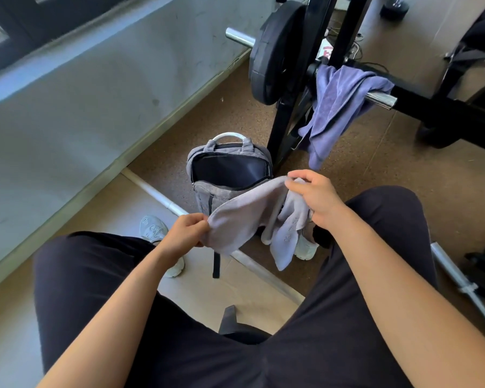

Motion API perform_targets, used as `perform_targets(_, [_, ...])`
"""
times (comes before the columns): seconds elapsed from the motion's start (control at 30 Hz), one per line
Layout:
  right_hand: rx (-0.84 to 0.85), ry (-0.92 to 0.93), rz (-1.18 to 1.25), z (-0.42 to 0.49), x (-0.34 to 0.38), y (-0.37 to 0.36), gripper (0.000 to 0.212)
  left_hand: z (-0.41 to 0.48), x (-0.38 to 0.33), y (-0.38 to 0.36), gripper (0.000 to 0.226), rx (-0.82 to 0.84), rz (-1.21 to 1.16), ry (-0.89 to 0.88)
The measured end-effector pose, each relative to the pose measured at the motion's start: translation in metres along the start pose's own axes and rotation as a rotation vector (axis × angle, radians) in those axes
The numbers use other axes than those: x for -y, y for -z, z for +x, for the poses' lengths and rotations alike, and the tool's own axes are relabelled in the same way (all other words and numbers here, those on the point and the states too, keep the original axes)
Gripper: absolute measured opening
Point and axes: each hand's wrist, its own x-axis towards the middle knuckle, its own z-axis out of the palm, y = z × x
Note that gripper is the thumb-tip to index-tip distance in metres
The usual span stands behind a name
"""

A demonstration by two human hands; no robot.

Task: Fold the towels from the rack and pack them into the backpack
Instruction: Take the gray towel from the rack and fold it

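A pale grey towel [244, 217] hangs stretched between my hands, above my knees. My left hand [184, 232] pinches its left edge and my right hand [315, 198] grips its upper right corner, with the rest drooping below. Just behind the towel a grey backpack [207, 191] stands upright on the floor, its top unzipped and the dark inside showing. A purple towel [339, 105] is draped over the chrome bar of the black weight rack [283, 127] at the upper right.
A black weight plate [275, 51] sits on the rack's bar. A grey wall runs along the left. A loose chrome barbell [465, 289] lies on the floor at right. My white shoes [154, 229] flank the backpack, and a white pipe crosses the floor.
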Motion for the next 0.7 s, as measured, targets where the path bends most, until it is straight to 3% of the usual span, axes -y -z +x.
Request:
perform_targets(0.23, [0.377,-0.088,0.183,-0.021,-0.001,-0.014,0.045,-0.014,-0.015,-0.005,0.016,0.186,-0.436,-0.075])
perform_targets(0.5, [0.47,-0.071,-0.004,-0.044,-0.006,-0.057,0.019,-0.024,-0.022,-0.027,0.023,0.232,-0.48,-0.127])
perform_targets(0.6, [0.56,-0.116,0.069,-0.047,-0.002,-0.059,0.032,-0.022,-0.02,-0.027,0.019,0.219,-0.497,-0.129])
perform_targets(0.7, [0.61,0.031,-0.032,-0.048,-0.003,-0.055,0.042,-0.019,-0.022,-0.023,0.016,0.196,-0.597,-0.117])
